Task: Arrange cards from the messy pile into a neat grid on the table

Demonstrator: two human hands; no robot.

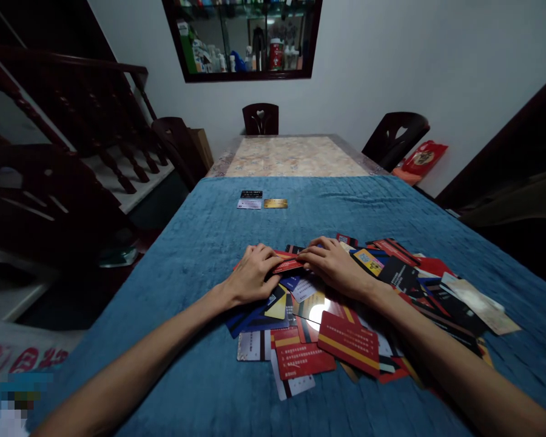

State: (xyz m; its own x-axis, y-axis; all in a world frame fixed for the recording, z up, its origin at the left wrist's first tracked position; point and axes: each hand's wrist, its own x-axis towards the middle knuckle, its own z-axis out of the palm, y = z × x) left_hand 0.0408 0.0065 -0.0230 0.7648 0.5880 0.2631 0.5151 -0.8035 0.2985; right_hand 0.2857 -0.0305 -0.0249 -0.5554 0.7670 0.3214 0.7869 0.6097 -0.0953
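A red card [287, 266] lies between my two hands, over the far side of a spread pile of cards. My left hand [253, 274] has its fingers curled over the card's left end, with the thumb close to the near edge. On the other end, the bent fingers of my right hand [332, 264] close at the card's right edge. Beneath both hands the pile mixes red, black, blue, white and yellow cards, including a red card with a yellow stripe [349, 343] at the near side. My palms hide part of the pile.
Farther up the blue cloth [186, 243] lie a black card [252, 194], a whitish card [249, 204] and a gold card [275, 203], apart from the pile. Dark wooden chairs [261, 118] stand around the table. A red bag [424, 159] sits beyond its right side.
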